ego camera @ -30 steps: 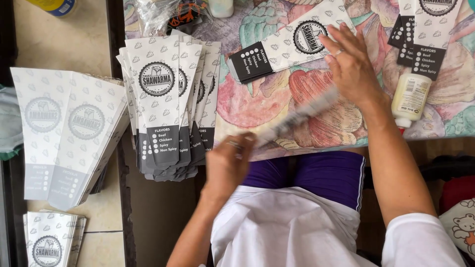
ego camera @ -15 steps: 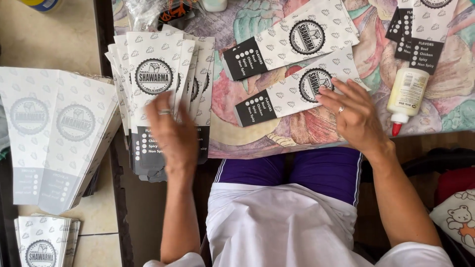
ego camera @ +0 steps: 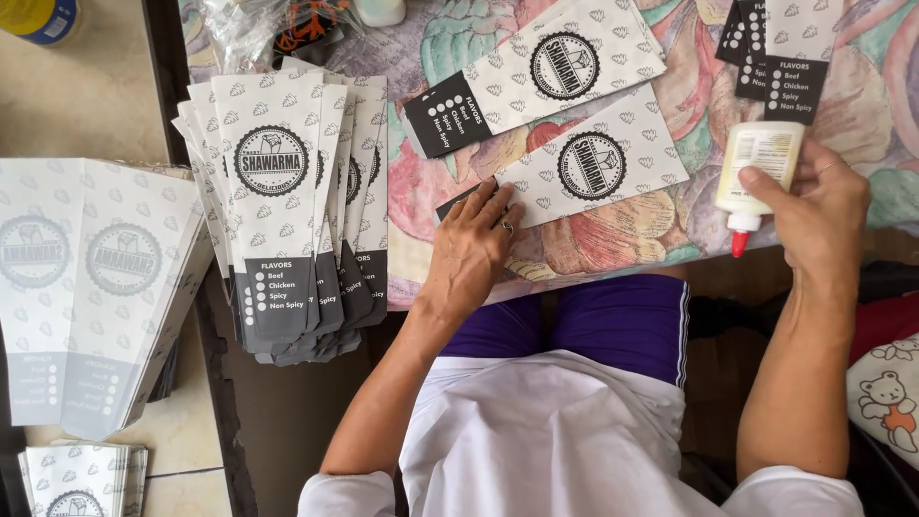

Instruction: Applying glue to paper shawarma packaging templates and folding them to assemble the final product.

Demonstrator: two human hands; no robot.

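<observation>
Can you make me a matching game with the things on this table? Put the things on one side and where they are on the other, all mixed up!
Things:
1. glue bottle
2. flat paper sleeve
3. fanned stack of sleeves
4. teddy bear picture

Places:
A. at the table's left edge
B. pressed under the left hand
C. gripped in the right hand
D. at the bottom right, off the table

Pairs: 1-C, 2-B, 3-A, 4-D

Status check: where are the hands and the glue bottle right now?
Left hand flat on paper sleeve. Right hand grips glue bottle, red tip down. Nothing blocking.
</observation>
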